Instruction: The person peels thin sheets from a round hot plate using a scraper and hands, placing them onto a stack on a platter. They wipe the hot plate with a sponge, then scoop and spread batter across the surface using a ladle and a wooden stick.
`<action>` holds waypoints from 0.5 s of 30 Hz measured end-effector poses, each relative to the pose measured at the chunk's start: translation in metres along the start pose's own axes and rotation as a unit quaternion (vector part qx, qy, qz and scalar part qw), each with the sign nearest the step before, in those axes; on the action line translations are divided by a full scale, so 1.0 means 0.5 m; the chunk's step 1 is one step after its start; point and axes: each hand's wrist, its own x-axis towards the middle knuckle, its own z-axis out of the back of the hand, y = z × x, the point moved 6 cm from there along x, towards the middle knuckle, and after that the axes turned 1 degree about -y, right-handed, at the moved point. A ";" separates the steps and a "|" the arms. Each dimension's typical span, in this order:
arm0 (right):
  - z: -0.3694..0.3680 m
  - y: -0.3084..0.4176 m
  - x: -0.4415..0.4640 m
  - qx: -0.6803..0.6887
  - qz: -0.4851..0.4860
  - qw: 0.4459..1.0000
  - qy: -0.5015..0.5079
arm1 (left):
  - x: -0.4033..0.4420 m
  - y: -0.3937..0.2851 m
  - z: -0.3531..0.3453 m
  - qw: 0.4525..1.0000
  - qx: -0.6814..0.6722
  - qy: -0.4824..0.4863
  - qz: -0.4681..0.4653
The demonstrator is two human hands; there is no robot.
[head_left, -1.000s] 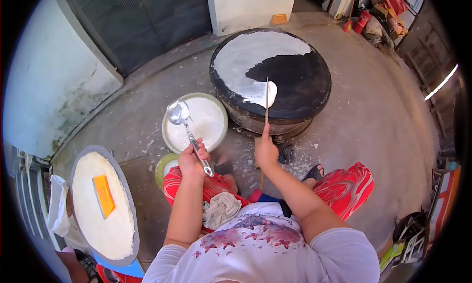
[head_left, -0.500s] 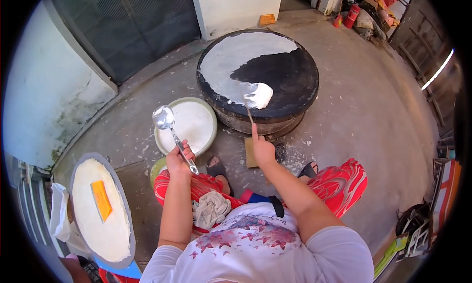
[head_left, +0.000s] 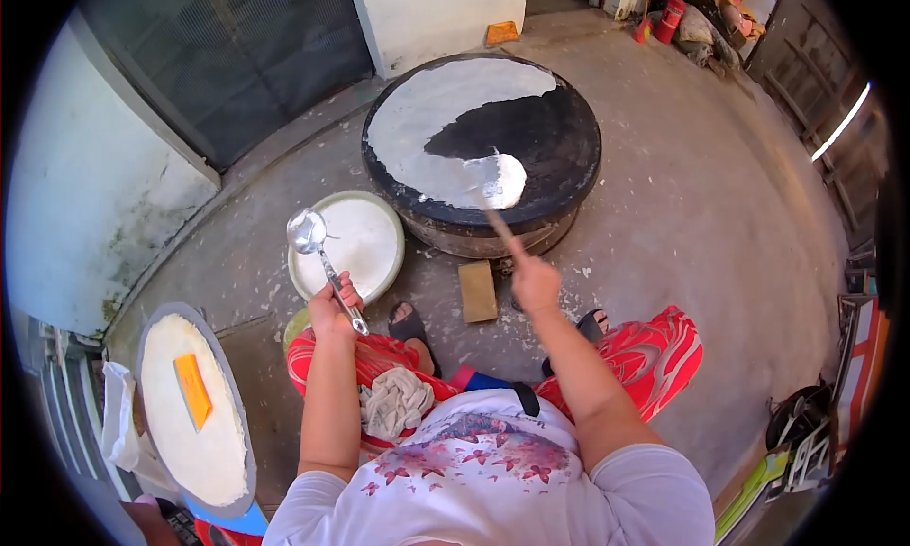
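Batter (head_left: 427,110) covers the left and far parts of the griddle (head_left: 559,134), leaving a dark patch toward its right side. A thicker white blob (head_left: 510,181) lies on the near part of the griddle, ahead of the right hand (head_left: 537,285) and slightly to its left. This hand is closed round the near end of the spreader (head_left: 505,231), whose stick slants forward and left to the edge of the blob; motion blurs the stick, and its far end is hard to make out. The hand itself is apart from the griddle, on the person's side of it.

The left hand (head_left: 336,309) is closed round the handle of the ladle (head_left: 306,231), with the handle's end sticking out below the fingers. The ladle's head points forward and left, seen against the left edge of the tub (head_left: 395,257), which holds white liquid (head_left: 355,233). Whether the head touches the tub cannot be told. The tub is just beyond the left hand and near the griddle.

A block (head_left: 478,292) lies on the floor to the left of the right hand. A cloth (head_left: 395,404) lies on the person's lap. Well to the left, an orange scraper (head_left: 192,392) rests on a white layer (head_left: 180,456) on an oval board (head_left: 248,451).
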 end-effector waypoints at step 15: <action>0.105 -0.182 0.090 -0.070 -0.065 0.994 -0.051 | 0.015 0.029 -0.017 1.000 0.026 -0.010 -0.010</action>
